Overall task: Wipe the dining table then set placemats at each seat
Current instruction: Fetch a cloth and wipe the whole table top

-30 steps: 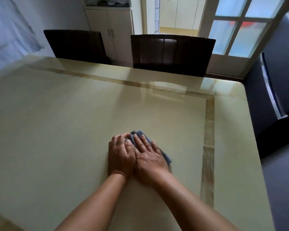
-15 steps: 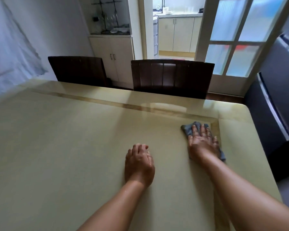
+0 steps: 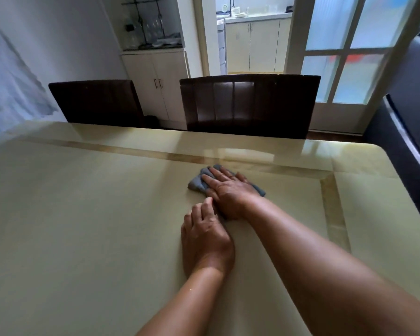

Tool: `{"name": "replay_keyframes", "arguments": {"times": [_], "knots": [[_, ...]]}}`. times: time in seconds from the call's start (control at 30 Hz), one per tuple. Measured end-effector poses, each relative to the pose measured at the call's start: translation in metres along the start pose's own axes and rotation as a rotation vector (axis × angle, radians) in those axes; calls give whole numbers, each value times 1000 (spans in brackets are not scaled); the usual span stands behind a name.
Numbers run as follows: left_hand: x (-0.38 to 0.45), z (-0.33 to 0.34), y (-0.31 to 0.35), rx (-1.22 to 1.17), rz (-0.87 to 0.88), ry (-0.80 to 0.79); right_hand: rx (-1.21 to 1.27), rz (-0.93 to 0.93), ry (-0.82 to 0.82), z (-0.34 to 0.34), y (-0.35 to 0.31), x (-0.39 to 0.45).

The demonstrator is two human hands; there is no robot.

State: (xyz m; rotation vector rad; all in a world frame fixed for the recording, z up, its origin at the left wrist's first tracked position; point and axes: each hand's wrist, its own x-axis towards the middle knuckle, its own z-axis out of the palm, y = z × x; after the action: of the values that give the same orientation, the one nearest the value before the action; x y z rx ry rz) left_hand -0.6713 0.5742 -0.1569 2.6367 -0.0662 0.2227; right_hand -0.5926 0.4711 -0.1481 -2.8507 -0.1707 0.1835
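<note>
Near the far inlay stripe [image 3: 141, 151] of the surface [image 3: 70, 214], the right hand [image 3: 228, 190] presses flat, fingers spread, on the bunched grey cloth [image 3: 197, 184]. The left hand [image 3: 204, 236] rests palm-down behind it, empty. The cloth looks soft, light; best gathered at its folds.

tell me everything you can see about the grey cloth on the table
The small blue-grey soft cloth lies bunched and creased on the glossy cream dining table, just short of the tan inlaid band along the far side. The right hand presses flat on it, covering its middle, so only a rumpled left end and a small right corner show. The left hand rests on the table nearer the person, clear of the cloth.
</note>
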Motion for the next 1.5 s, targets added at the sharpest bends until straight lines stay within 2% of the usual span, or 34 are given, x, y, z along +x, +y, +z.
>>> {"name": "replay_keyframes", "arguments": {"times": [0.2, 0.37, 0.5, 0.73, 0.93, 1.0, 1.13, 1.3, 1.43, 1.5], "knots": [[1, 2, -1, 31, 10, -18, 86, 169, 57, -11, 4, 30], [-1, 4, -4, 27, 45, 19, 73, 386, 142, -23, 58, 31], [-1, 6, -6, 24, 52, 46, 97, 593, 178, -35, 112, 7], [-2, 4, -6, 39, 53, 43, 61, 845, 208, -47, 183, -60], [-4, 1, -3, -6, 52, 48, 89, 969, 251, -49, 206, -112], [-3, 1, -3, -1, 50, 66, 114, 936, 260, -46, 197, -116], [-1, 0, -2, -24, 50, 68, 75, 694, 178, -34, 149, -139], [-3, -5, -2, -26, 83, -16, 12, 271, 25, -1, 41, -183], [-11, -22, -2, -123, 113, -111, 88, 18, -36, 32, -51, -232], [-32, -35, 1, -167, 108, -113, 0, -114, -31, 47, -88, -263]]}}
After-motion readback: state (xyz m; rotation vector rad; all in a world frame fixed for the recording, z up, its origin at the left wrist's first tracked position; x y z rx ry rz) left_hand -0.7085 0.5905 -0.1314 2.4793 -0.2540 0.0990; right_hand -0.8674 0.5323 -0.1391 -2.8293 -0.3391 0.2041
